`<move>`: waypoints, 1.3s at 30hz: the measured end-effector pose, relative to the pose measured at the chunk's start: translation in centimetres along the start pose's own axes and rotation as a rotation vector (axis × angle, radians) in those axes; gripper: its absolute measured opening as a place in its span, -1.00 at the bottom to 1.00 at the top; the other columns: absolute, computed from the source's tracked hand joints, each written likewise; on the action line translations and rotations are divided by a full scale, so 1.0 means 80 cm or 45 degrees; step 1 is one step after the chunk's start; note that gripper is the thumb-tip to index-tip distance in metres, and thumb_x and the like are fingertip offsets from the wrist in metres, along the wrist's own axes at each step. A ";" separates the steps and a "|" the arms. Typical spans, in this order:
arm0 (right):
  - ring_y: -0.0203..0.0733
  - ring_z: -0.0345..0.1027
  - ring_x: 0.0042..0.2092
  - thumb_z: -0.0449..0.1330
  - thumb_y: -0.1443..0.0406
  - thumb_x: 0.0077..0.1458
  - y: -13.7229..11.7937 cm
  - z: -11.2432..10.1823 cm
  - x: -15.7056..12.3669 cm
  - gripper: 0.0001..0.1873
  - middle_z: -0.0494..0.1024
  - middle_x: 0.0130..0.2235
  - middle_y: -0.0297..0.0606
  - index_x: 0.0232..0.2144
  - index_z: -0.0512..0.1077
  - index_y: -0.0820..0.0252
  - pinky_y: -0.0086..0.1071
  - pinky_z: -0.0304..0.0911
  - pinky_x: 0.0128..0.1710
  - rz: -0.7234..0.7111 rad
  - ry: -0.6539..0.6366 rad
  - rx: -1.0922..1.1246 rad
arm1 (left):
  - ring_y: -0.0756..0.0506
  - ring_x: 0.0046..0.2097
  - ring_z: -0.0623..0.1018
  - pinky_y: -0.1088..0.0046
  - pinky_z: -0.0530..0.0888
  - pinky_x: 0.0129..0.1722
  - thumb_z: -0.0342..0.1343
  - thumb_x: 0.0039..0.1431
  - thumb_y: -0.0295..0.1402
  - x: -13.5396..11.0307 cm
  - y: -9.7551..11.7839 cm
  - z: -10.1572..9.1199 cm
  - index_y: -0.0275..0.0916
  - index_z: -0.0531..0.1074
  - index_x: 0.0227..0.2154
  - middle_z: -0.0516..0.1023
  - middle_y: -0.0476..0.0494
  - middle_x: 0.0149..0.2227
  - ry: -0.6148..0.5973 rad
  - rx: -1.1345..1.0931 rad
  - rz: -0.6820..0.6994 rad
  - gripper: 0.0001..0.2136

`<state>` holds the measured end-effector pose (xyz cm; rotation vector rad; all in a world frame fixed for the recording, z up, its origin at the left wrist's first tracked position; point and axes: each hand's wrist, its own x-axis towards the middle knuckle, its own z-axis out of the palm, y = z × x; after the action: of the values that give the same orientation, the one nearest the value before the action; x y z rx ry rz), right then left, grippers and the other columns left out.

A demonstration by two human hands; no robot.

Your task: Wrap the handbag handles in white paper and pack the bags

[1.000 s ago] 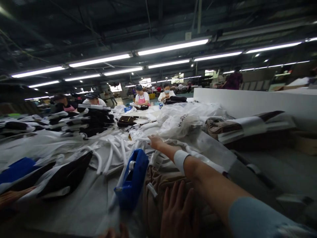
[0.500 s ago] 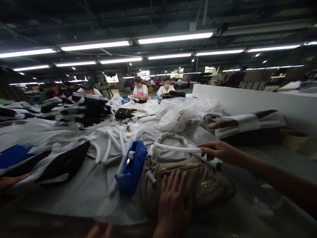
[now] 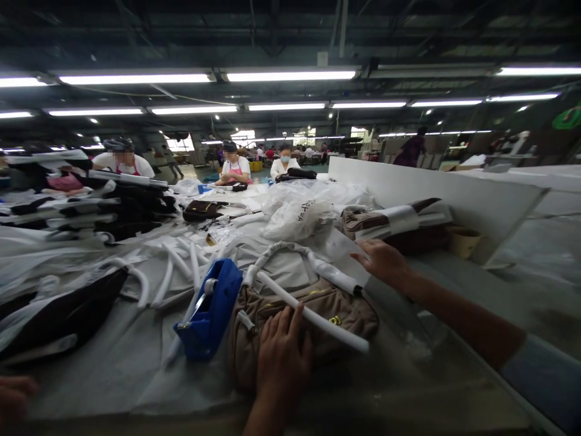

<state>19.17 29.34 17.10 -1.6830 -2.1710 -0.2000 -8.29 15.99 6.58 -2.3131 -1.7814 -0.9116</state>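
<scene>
A brown bag (image 3: pixel 349 312) with yellow zips and a small yellow emblem lies before me. My left hand (image 3: pixel 284 351) rests on its front, fingers stretched; the index fingertip meets a white foam tube (image 3: pixel 333 330). That tube slants across the bag, one end near the strap's left side, the other past the bag's lower right. White wrapping covers the bag's looped strap (image 3: pixel 327 272). To the right of the strap, my right hand (image 3: pixel 385 263) hovers with fingers extended and nothing in it. A blue tape dispenser (image 3: pixel 211 315) stands left of the bag.
More white tubes (image 3: pixel 181 263) lie behind the dispenser. A black bag (image 3: pixel 77 309) is at left, with another person's blurred hand (image 3: pixel 16 390) below it. Stacked dark bags (image 3: pixel 136 203), clear plastic (image 3: pixel 299 218), a wrapped brown bag (image 3: pixel 363 221) and a white partition (image 3: pixel 408 181) stand beyond.
My right hand has let go of the white tube, which now drops across the bag's front. The view has turned right, and the other person's hand has moved left.
</scene>
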 end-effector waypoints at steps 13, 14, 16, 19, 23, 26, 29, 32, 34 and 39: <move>0.03 0.49 -0.02 0.21 0.25 0.15 -0.044 -0.007 0.035 -0.27 0.61 -0.04 -0.10 0.33 0.13 0.22 -0.24 0.36 -0.03 -0.054 0.160 0.377 | -0.24 0.16 0.41 0.06 0.34 0.21 0.04 0.24 -0.41 -0.001 0.006 -0.006 -0.13 0.25 0.27 0.42 -0.16 0.19 0.036 -0.019 -0.009 -0.48; -0.01 0.50 -0.04 0.20 0.24 0.15 -0.053 -0.014 0.027 -0.30 0.60 -0.01 -0.16 0.32 0.17 0.15 -0.26 0.39 -0.05 -0.140 0.160 0.541 | -0.24 0.15 0.41 0.06 0.34 0.21 0.04 0.23 -0.40 -0.001 0.007 -0.008 -0.13 0.25 0.26 0.43 -0.16 0.18 0.038 -0.036 -0.006 -0.48; -0.11 0.51 -0.12 0.18 0.21 0.16 -0.068 -0.020 0.013 -0.35 0.56 0.07 -0.25 0.29 0.22 0.03 -0.33 0.46 -0.20 -0.241 0.047 0.866 | -0.24 0.15 0.41 0.04 0.33 0.21 0.03 0.24 -0.40 0.000 0.008 -0.010 -0.13 0.25 0.26 0.42 -0.16 0.18 0.033 -0.061 -0.005 -0.49; -0.21 0.50 -0.27 0.16 0.22 0.11 -0.075 0.001 0.012 -0.31 0.50 0.12 -0.20 0.30 0.20 0.04 -0.41 0.44 -0.46 -0.162 -0.106 1.203 | -0.25 0.15 0.40 0.02 0.32 0.22 0.03 0.24 -0.38 0.000 0.009 -0.011 -0.12 0.26 0.26 0.42 -0.15 0.18 0.028 -0.069 -0.014 -0.50; -0.27 0.48 -0.35 0.07 0.38 0.07 -0.071 0.054 0.039 -0.21 0.53 0.10 -0.12 0.36 0.06 0.11 -0.44 0.42 -0.48 0.008 -0.298 0.993 | -0.24 0.17 0.39 0.02 0.31 0.23 0.04 0.24 -0.36 -0.002 0.008 -0.009 -0.09 0.23 0.27 0.41 -0.13 0.20 0.023 -0.065 -0.036 -0.48; -0.22 0.52 -0.30 0.06 0.50 -0.04 -0.070 0.076 0.059 -0.25 0.64 -0.06 -0.18 0.25 0.28 0.17 -0.42 0.43 -0.30 -0.032 -0.414 0.588 | -0.24 0.17 0.38 0.01 0.29 0.25 0.04 0.25 -0.35 -0.003 0.008 -0.008 -0.09 0.22 0.28 0.39 -0.13 0.21 0.022 -0.068 -0.050 -0.48; -0.11 0.53 -0.18 0.09 0.55 -0.12 -0.073 0.076 0.073 -0.37 0.68 -0.21 -0.16 0.05 0.51 0.25 -0.39 0.39 -0.18 -0.057 -0.411 0.495 | -0.24 0.17 0.38 0.02 0.29 0.25 0.03 0.25 -0.35 -0.003 0.009 -0.009 -0.10 0.24 0.27 0.39 -0.13 0.21 0.023 -0.093 -0.051 -0.48; -0.16 0.52 -0.25 0.08 0.53 -0.06 -0.086 0.057 0.092 -0.36 0.67 -0.17 -0.17 0.12 0.45 0.26 -0.43 0.37 -0.26 -0.085 -0.389 0.509 | -0.24 0.17 0.39 0.02 0.29 0.25 0.03 0.24 -0.36 -0.003 0.010 -0.012 -0.12 0.25 0.27 0.41 -0.14 0.20 0.028 -0.114 -0.054 -0.49; -0.28 0.47 -0.35 0.05 0.50 0.02 -0.100 0.037 0.111 -0.34 0.65 -0.09 -0.19 0.21 0.35 0.24 -0.48 0.35 -0.34 -0.115 -0.348 0.604 | -0.24 0.17 0.38 0.02 0.29 0.25 0.03 0.24 -0.36 -0.003 0.010 -0.012 -0.10 0.24 0.27 0.40 -0.13 0.20 0.027 -0.116 -0.058 -0.48; -0.38 0.34 -0.40 0.15 0.25 0.13 -0.125 -0.009 0.157 -0.41 0.56 0.07 -0.17 0.23 0.31 0.15 -0.51 0.28 -0.42 -0.248 -0.071 1.350 | -0.23 0.16 0.40 0.04 0.31 0.25 0.06 0.21 -0.38 -0.003 0.009 -0.007 -0.10 0.26 0.26 0.42 -0.11 0.19 0.054 -0.119 -0.062 -0.47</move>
<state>7.17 37.72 23.82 -0.8626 -1.8880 0.8131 -7.91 15.30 7.14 -2.2953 -1.8231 -1.0652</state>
